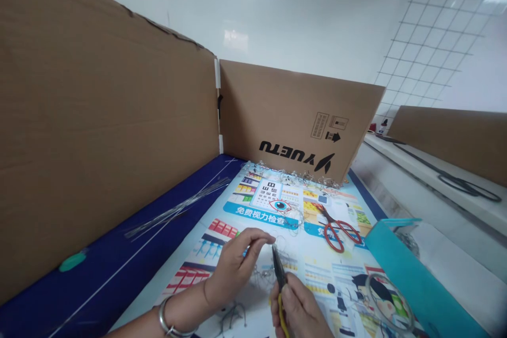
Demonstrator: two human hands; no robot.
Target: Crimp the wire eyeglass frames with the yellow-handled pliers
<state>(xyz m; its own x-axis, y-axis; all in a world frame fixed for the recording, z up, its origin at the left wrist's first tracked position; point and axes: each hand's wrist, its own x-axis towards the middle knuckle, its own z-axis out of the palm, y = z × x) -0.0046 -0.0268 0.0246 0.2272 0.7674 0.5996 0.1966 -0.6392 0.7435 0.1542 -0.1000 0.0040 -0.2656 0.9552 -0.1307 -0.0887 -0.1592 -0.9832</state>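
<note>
My left hand [241,261], with a silver bangle on its wrist, pinches a thin wire between thumb and fingertips; most of the wire is too fine to follow. Held in my right hand [297,306] is a pair of pliers [279,268] with yellow handles, its dark jaws pointing up to my left fingertips. Whether the jaws grip the wire is too small to tell. Fine loops of wire curl just right of the jaws. Below the hands, a tangle of dark wire [233,317] lies on the printed poster sheet [214,227].
Red-handled scissors [335,229] lie right of my hands. A teal box [420,280] and a clear round ring [390,301] are farther right. Straight wires [178,208] lie on the blue surface at left. Wire scraps [301,175] line the foot of the cardboard panel [293,111]. Another cardboard panel [106,100] stands left.
</note>
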